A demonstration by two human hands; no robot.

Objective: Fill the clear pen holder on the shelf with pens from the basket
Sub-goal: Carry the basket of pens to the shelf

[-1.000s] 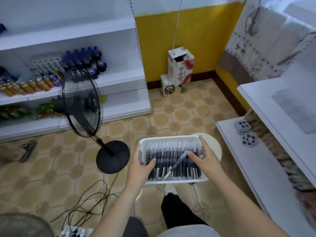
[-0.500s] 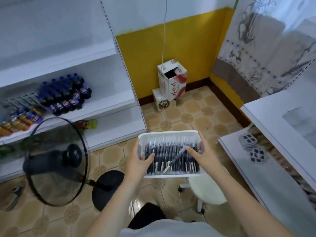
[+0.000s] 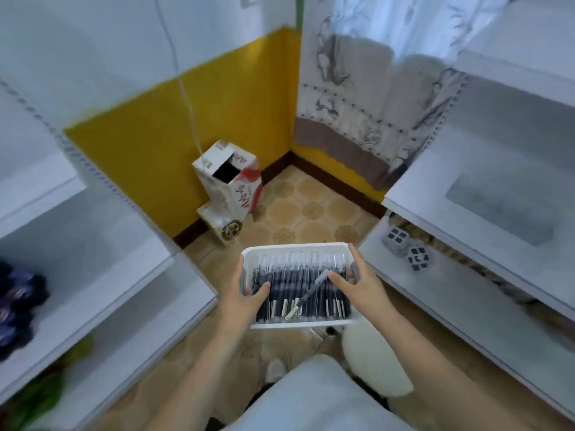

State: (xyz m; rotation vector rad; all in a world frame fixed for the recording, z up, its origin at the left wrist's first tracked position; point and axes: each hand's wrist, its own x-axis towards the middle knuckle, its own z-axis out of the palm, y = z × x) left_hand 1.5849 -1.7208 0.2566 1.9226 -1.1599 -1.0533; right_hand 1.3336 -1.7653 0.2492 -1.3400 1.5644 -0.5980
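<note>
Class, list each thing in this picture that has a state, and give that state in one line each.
Basket: held up by both ends, full of pens.
Loose pen: lying slantwise across the rows.
Left hand: grips the basket's left end.
Right hand: grips its right end.
Carton: top open, leaning.

A corner of a room, seen from above. The wall [image 3: 199, 119] at 12 o'clock is white above and yellow below, with a dark skirting [image 3: 336, 181]. A white cable [image 3: 183, 85] runs down it to an open carton [image 3: 231, 185] on the floor [image 3: 311, 209], which is tan patterned tile. A patterned curtain [image 3: 373, 98] hangs at 1 o'clock. White shelves [image 3: 102, 284] stand at 9 o'clock, more shelves [image 3: 485, 309] at 3 o'clock. Soft daylight.
</note>
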